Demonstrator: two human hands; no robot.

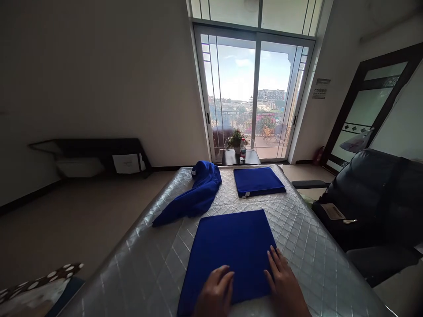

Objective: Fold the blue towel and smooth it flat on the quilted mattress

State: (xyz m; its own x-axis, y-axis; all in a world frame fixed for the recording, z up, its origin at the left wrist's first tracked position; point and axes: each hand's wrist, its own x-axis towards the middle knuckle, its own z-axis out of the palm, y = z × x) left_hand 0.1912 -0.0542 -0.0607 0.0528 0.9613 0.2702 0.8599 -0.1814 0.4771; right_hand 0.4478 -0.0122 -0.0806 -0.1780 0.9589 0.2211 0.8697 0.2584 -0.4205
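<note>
Near blue cloth [234, 242]: folded flat into a four-sided piece at the near middle of the bench [297, 246], under both hands.
Left hand [214, 288]: over the near part of that cloth, left of the other hand; fingers bent and close together, slightly blurred, and I cannot tell whether they pinch the fabric.
Right hand [279, 275]: at the cloth's right edge, palm down, fingers stretched out and a little spread, thumb held apart on the blue fabric.
Bench cover: silver, quilted in a diamond pattern, shiny along the left edge.
Far blue cloth [259, 179]: folded flat at the far right of the bench, apart from the near one, with a small white tag [246, 194] at its near edge.
Loose blue cloth [198, 193]: bunched at the far left, one long part trailing toward the near left.
Beyond the far edge: a potted plant [236, 138] and a bottle [243, 152] side by side on a dark stand, before a sliding glass door [229, 75].
Right side: a black armchair [386, 193] with a pale card [332, 211] on its seat.
</note>
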